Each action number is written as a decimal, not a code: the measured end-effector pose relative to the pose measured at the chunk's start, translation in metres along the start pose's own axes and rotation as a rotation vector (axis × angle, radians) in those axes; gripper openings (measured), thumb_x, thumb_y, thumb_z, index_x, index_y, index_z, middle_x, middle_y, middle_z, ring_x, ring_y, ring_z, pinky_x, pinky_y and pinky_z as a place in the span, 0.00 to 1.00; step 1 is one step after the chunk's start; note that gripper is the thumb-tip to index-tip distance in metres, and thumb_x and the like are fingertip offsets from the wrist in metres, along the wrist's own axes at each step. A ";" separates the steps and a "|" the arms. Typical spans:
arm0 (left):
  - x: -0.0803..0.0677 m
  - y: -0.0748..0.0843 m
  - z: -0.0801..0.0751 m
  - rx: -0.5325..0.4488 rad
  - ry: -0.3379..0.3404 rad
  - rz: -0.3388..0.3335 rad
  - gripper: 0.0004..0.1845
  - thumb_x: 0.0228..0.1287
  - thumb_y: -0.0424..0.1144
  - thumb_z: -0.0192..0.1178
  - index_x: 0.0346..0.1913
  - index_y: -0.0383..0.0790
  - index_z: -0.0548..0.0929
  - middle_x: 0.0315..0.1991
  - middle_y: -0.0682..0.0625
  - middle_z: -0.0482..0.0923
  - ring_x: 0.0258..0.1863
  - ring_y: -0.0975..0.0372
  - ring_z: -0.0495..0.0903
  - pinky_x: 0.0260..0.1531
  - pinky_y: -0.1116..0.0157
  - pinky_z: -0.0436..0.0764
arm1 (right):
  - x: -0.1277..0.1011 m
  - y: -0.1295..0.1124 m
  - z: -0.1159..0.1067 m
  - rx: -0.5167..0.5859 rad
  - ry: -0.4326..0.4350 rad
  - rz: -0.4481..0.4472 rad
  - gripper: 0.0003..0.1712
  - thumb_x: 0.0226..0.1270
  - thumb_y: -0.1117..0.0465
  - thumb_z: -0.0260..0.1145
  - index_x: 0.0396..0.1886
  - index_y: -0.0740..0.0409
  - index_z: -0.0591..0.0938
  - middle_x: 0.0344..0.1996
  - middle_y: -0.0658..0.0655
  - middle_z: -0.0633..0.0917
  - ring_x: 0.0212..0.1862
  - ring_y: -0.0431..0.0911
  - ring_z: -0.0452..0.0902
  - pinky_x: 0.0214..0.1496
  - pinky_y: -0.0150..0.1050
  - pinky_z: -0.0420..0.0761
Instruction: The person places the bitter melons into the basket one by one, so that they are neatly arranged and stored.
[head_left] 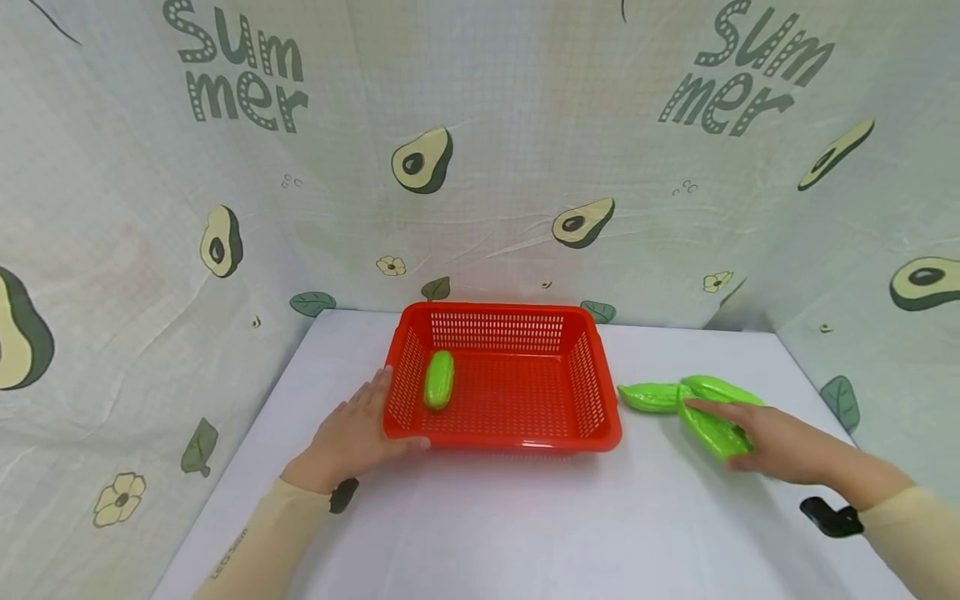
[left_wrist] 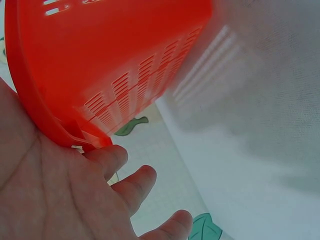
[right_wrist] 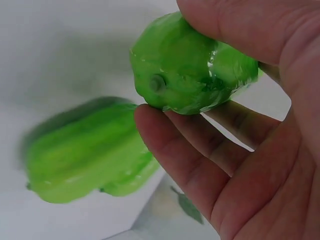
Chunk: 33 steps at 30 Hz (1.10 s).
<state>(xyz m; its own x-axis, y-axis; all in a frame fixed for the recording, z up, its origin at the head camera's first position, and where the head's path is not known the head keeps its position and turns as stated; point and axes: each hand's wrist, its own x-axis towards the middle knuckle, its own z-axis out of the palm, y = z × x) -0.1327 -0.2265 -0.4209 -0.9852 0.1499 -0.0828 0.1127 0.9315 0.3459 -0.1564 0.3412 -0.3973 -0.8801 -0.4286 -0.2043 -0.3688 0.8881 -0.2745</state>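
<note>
Head view: a white tabletop (head_left: 525, 533) is walled by avocado-print cloth (head_left: 112, 208) reading "Summer". Left hand (head_left: 352, 433), fingers straight, presses the red basket (head_left: 517, 437) at centre; a gourd (head_left: 439, 379) lies inside. Right hand (head_left: 780, 437) pinches a second gourd (head_left: 708, 429) near the right edge, beside two others (head_left: 648, 397). The front stretch is bare.

A white table (head_left: 525, 517) carries a red basket (head_left: 517, 437) near its middle, and off to that basket's right three green toy vegetables (head_left: 660, 397) lie bunched together, touching one another.
</note>
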 end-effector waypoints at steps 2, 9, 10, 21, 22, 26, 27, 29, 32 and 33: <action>0.000 0.000 0.000 0.000 -0.001 -0.002 0.71 0.44 0.81 0.59 0.80 0.36 0.45 0.78 0.39 0.50 0.74 0.41 0.54 0.64 0.35 0.61 | 0.002 -0.006 -0.011 -0.004 0.026 -0.010 0.53 0.49 0.58 0.82 0.75 0.44 0.67 0.64 0.71 0.73 0.55 0.60 0.75 0.49 0.58 0.80; -0.001 0.001 -0.003 -0.008 -0.001 -0.004 0.71 0.44 0.81 0.59 0.80 0.35 0.45 0.78 0.38 0.51 0.73 0.40 0.54 0.63 0.34 0.61 | 0.026 -0.038 -0.052 -0.006 0.101 -0.141 0.53 0.53 0.58 0.81 0.77 0.43 0.64 0.67 0.64 0.73 0.63 0.60 0.72 0.54 0.57 0.80; -0.001 0.001 -0.003 -0.009 -0.001 -0.004 0.71 0.44 0.81 0.60 0.80 0.35 0.45 0.78 0.38 0.51 0.73 0.40 0.54 0.63 0.34 0.61 | 0.031 -0.044 -0.057 -0.007 0.101 -0.159 0.53 0.54 0.57 0.80 0.77 0.43 0.64 0.68 0.63 0.73 0.63 0.60 0.72 0.53 0.56 0.80; -0.001 0.000 -0.002 -0.015 -0.001 0.001 0.71 0.43 0.81 0.60 0.80 0.36 0.45 0.78 0.39 0.51 0.73 0.41 0.54 0.63 0.35 0.62 | 0.109 -0.116 -0.077 0.162 -0.063 -0.184 0.52 0.58 0.57 0.77 0.78 0.32 0.60 0.70 0.58 0.71 0.60 0.60 0.75 0.44 0.45 0.85; 0.000 0.000 -0.002 -0.016 0.000 0.001 0.71 0.43 0.81 0.60 0.80 0.36 0.45 0.78 0.39 0.51 0.73 0.41 0.54 0.63 0.35 0.62 | 0.117 -0.121 -0.076 0.175 -0.083 -0.178 0.52 0.59 0.57 0.77 0.78 0.31 0.60 0.68 0.58 0.72 0.59 0.59 0.75 0.43 0.43 0.85; 0.001 -0.001 -0.001 -0.014 0.002 -0.002 0.71 0.43 0.81 0.60 0.80 0.37 0.45 0.78 0.39 0.51 0.73 0.41 0.55 0.63 0.34 0.62 | 0.150 -0.144 -0.067 0.197 -0.147 -0.186 0.51 0.59 0.58 0.76 0.78 0.31 0.61 0.57 0.56 0.77 0.56 0.55 0.73 0.42 0.41 0.82; 0.001 -0.001 0.000 -0.013 0.003 -0.002 0.71 0.43 0.81 0.60 0.80 0.37 0.45 0.78 0.39 0.51 0.73 0.41 0.55 0.63 0.34 0.62 | 0.158 -0.150 -0.063 0.202 -0.160 -0.188 0.50 0.59 0.58 0.76 0.77 0.31 0.61 0.55 0.55 0.76 0.54 0.54 0.73 0.41 0.40 0.82; 0.000 -0.002 0.000 -0.010 0.005 -0.001 0.71 0.43 0.81 0.60 0.80 0.36 0.45 0.78 0.39 0.51 0.73 0.41 0.55 0.63 0.35 0.62 | 0.174 -0.161 -0.054 0.210 -0.187 -0.195 0.50 0.59 0.58 0.76 0.77 0.32 0.62 0.53 0.54 0.76 0.53 0.52 0.71 0.42 0.40 0.81; 0.001 -0.002 0.001 -0.009 0.008 0.000 0.71 0.43 0.81 0.59 0.80 0.36 0.45 0.78 0.40 0.51 0.73 0.41 0.55 0.63 0.35 0.62 | 0.196 -0.175 -0.038 0.230 -0.234 -0.191 0.49 0.60 0.57 0.76 0.77 0.32 0.63 0.53 0.53 0.74 0.54 0.51 0.69 0.44 0.40 0.81; 0.001 -0.002 0.001 -0.010 0.008 0.002 0.71 0.43 0.81 0.59 0.80 0.36 0.45 0.78 0.40 0.51 0.73 0.41 0.55 0.63 0.35 0.62 | 0.203 -0.179 -0.032 0.223 -0.247 -0.189 0.48 0.60 0.57 0.76 0.77 0.32 0.63 0.53 0.53 0.74 0.54 0.51 0.69 0.45 0.40 0.80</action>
<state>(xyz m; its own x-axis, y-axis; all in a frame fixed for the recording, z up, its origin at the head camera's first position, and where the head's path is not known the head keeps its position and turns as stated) -0.1336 -0.2280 -0.4229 -0.9860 0.1494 -0.0745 0.1138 0.9278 0.3552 -0.2786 0.1005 -0.3595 -0.6943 -0.6325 -0.3434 -0.4194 0.7433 -0.5212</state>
